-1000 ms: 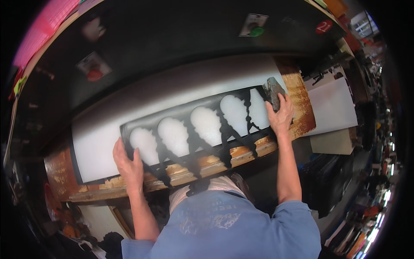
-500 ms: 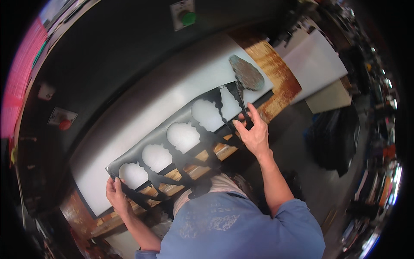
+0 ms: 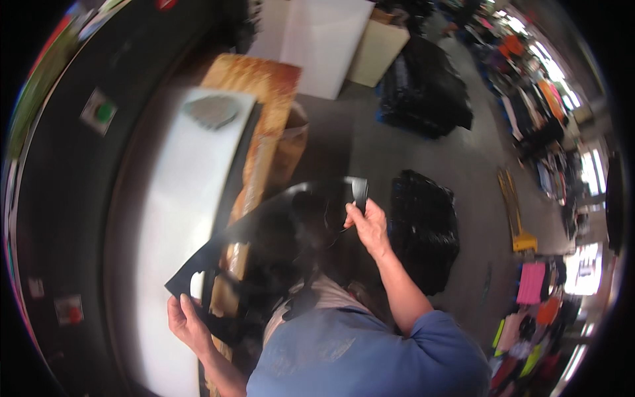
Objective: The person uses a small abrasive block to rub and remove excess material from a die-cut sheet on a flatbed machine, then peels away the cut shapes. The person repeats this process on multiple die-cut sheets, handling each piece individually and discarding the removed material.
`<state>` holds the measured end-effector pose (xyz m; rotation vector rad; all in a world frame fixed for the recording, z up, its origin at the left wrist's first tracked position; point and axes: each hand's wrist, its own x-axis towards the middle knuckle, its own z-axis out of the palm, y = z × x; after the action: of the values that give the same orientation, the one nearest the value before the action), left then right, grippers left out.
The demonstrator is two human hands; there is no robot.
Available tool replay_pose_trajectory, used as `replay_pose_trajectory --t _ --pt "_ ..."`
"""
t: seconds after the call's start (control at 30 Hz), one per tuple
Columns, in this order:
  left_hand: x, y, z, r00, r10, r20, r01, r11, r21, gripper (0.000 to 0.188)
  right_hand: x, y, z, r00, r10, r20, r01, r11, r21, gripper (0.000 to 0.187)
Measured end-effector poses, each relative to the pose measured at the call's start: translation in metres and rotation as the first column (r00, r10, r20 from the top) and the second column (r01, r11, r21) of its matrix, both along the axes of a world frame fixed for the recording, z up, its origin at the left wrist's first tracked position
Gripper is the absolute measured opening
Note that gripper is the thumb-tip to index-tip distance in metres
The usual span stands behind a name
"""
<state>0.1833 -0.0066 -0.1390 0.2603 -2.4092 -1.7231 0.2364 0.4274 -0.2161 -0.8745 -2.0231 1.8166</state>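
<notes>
A sheet of black material (image 3: 261, 225) with cut-out holes stretches between my two hands. My left hand (image 3: 188, 325) pinches its lower left corner, beside one hole that shows white board behind it. My right hand (image 3: 370, 230) grips the far right end, where a light-catching edge sticks up past the fingers. The middle of the sheet is dark and smeared, so its other holes are hard to make out. The sheet's left end overlaps the edge of a long white board (image 3: 175, 198); the rest hangs over the floor side, in front of my body.
A grey-brown flat piece (image 3: 213, 111) lies on the white board's far end. Wooden boards (image 3: 254, 78) lie under it. A dark machine (image 3: 56, 198) runs along the left. Black-wrapped bundles (image 3: 423, 231) stand on the floor, with a yellow pallet jack (image 3: 524, 239) farther right.
My view and body have turned right, away from the machine. Both hands still hold the black sheet, whose right end has swung off the white board and over the floor.
</notes>
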Motion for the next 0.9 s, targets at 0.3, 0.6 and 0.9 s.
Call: replay_pose_trajectory --t 0.3,0.6,0.9 --pt "-0.033 0.147 0.009 0.931 -0.345 -0.12 0.329 0.934 -0.137 0.014 0.088 0.082 0.001 0.985 -0.128 0.116 0.104 0.975 0.194 0.035" --pt "-0.058 0.315 0.01 0.736 -0.595 -0.324 0.519 0.802 -0.295 0.016 0.164 0.197 0.013 0.923 -0.374 -0.091 0.384 0.907 0.174 0.033" --pt "-0.05 0.477 0.031 0.543 -0.753 -0.372 0.673 0.655 -0.343 0.035 0.24 0.279 0.068 0.794 -0.596 -0.118 0.602 0.745 0.289 0.043"
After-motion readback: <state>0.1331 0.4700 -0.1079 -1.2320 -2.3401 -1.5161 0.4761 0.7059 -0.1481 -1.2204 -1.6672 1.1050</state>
